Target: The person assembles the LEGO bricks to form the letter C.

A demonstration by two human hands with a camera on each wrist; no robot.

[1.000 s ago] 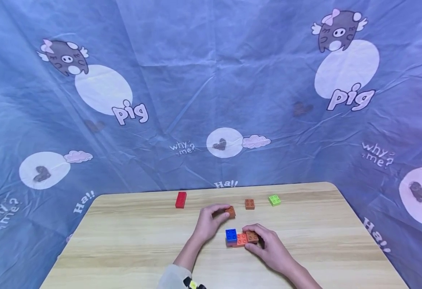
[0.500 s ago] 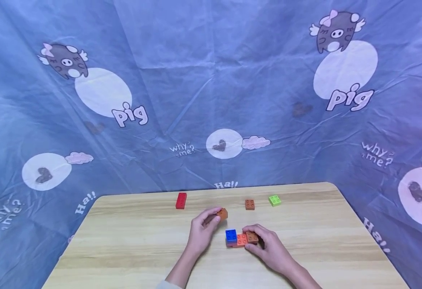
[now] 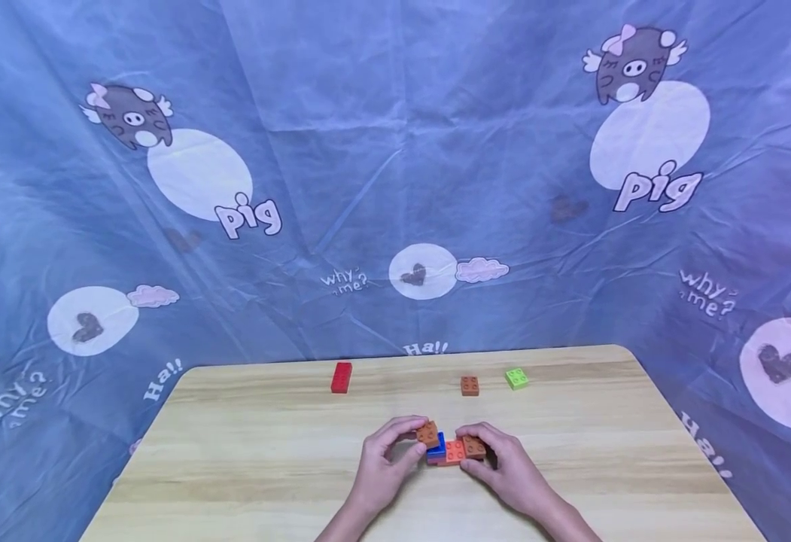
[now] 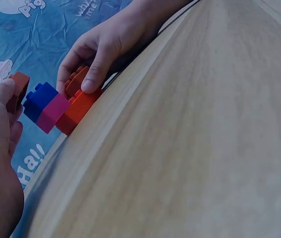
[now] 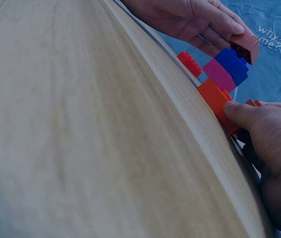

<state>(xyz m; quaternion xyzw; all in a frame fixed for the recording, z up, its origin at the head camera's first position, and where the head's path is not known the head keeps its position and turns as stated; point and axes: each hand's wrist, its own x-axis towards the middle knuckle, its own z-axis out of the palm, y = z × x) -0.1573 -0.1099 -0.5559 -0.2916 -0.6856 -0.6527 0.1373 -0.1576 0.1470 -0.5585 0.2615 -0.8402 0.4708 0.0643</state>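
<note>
My left hand [image 3: 383,465] pinches a brown toy building brick [image 3: 427,433] between thumb and fingers. This brick is tilted, close over a blue brick [image 4: 43,98], and its hollow underside shows in the right wrist view. Below the blue brick is a pink brick [image 4: 53,114], stacked on one end of a longer orange brick [image 3: 454,452] that rests on the table. Another brown brick [image 3: 474,447] sits on the orange brick's right end. My right hand [image 3: 512,468] grips that end, thumb on the near side and fingers on the far side.
Towards the back of the wooden table [image 3: 246,429] lie a red brick [image 3: 342,378] on the left, a loose brown brick [image 3: 470,386] and a lime green brick [image 3: 517,378] on the right. A blue printed cloth [image 3: 314,188] hangs behind and beside the table.
My left hand has drawn the brown brick back from the table's middle, first leftward, then right and nearer, to over the blue brick. My right hand has stayed on the stack.
</note>
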